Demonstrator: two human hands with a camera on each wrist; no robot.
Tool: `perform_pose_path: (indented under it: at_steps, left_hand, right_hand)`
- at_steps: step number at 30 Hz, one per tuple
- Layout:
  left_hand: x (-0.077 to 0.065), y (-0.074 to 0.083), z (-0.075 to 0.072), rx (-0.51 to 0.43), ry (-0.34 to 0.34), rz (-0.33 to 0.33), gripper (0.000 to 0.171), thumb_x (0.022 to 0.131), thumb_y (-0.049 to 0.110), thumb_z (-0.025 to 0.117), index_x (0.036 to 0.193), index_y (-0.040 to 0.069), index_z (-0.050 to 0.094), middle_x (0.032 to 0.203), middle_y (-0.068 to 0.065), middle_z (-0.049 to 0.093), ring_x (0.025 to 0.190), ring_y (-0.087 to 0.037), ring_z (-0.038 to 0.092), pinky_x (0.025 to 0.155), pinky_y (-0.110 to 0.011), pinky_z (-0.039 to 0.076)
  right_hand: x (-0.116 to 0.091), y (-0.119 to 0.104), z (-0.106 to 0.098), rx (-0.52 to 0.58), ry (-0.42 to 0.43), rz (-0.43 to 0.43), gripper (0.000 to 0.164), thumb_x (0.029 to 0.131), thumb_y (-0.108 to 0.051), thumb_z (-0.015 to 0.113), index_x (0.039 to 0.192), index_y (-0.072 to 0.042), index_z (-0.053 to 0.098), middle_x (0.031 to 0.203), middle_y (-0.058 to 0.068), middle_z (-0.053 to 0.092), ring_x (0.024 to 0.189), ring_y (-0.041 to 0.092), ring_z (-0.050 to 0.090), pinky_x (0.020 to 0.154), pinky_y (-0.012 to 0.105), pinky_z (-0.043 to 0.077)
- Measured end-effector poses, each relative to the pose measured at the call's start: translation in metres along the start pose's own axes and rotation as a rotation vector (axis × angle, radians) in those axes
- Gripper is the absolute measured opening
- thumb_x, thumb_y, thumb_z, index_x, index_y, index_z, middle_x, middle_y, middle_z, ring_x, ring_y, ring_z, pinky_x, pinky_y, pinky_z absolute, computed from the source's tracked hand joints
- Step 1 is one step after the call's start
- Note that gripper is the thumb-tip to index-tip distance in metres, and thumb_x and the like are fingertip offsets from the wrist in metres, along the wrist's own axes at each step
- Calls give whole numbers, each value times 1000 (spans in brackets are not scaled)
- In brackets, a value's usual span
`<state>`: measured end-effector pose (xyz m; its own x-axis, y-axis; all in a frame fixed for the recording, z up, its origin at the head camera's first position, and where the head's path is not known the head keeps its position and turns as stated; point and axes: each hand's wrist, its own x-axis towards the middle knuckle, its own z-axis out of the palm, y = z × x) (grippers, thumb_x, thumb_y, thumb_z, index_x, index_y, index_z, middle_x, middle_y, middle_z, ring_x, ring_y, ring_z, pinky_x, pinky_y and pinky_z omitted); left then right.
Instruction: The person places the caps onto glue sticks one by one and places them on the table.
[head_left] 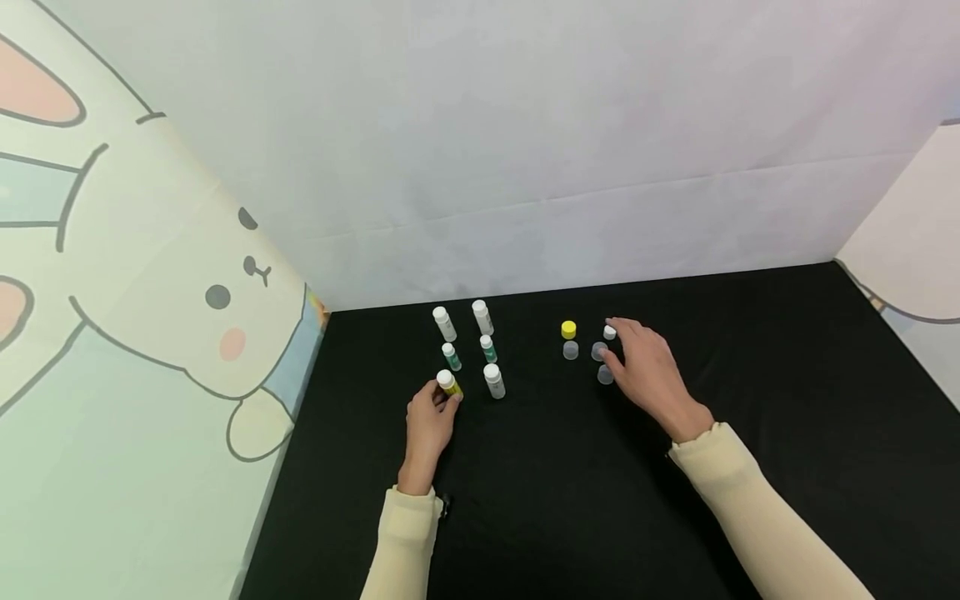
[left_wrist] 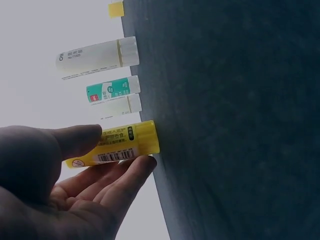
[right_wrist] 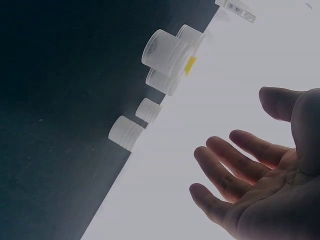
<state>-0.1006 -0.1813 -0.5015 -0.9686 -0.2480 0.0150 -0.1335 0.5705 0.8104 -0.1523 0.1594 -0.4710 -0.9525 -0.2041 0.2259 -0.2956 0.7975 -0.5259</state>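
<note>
My left hand (head_left: 431, 423) holds a yellow glue stick (left_wrist: 125, 144) between thumb and fingers. In the head view its white top faces up. Beside and behind it stand white glue sticks (head_left: 494, 382) and two smaller green ones (head_left: 489, 348). My right hand (head_left: 647, 367) hovers over a group of caps with its fingers spread and loosely bent, holding nothing. Nearest to it are a white cap (head_left: 610, 332) and translucent caps (head_left: 605, 375). In the right wrist view, small caps (right_wrist: 126, 133) stand apart from the fingers. Part of the cap group may be hidden under this hand.
A yellow cap (head_left: 568, 330) and another translucent cap (head_left: 571, 350) stand left of the right hand. Everything rests on a black cloth-covered table (head_left: 540, 500). A white wall (head_left: 600, 217) closes off the back, and a cartoon-printed panel (head_left: 150, 350) the left side.
</note>
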Motion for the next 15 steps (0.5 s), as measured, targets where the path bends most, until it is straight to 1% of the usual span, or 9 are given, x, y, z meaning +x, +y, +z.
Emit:
perform_pose_path:
  at_steps: [8,15]
  left_hand:
    - [1,0,1,-6,2,-10,28,100,1,71,127,-7,67,125,-29,71,115,-39,72,96,-50,59]
    - [1,1,0,-6,15,-10,26,99,3,73,124,-4,69,124,-27,72,114,-37,73,96,-49,59]
  right_hand:
    - [13,-5,4,26,-20,1,51,104,-11,68,148,8,51,152,31,50,136,50,51,116,68,34]
    - [23,-8,10,63,-42,-10,49,106,-11,65,148,9,51,152,31,50,135,49,51,113,66,40]
